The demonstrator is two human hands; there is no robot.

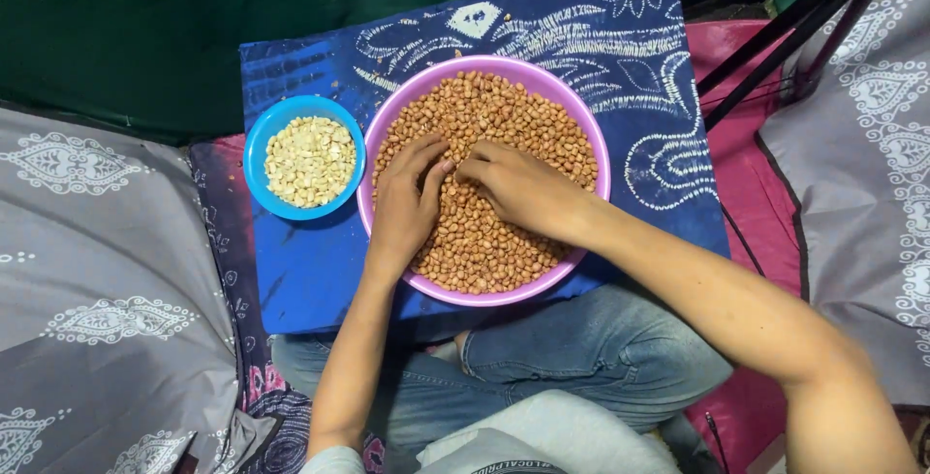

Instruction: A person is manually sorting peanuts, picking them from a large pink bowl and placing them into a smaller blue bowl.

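A wide pink bowl [601, 159] full of brown-skinned peanuts [504, 111] sits on a blue patterned board. My left hand [407, 198] rests on the peanuts with fingers bent down into them. My right hand [518, 183] lies beside it, its fingertips pinched together against the left fingertips near the bowl's middle. Whether a peanut is between the fingers is hidden. A small blue bowl [260, 140] of pale peeled peanuts [310, 159] stands just left of the pink bowl.
The blue patterned board [310, 271] lies over my crossed legs in jeans [581, 358]. Grey patterned cloth [97, 280] spreads to the left and right. Black tripod legs [775, 43] slant at the upper right, over pink fabric. Dark green cloth fills the top.
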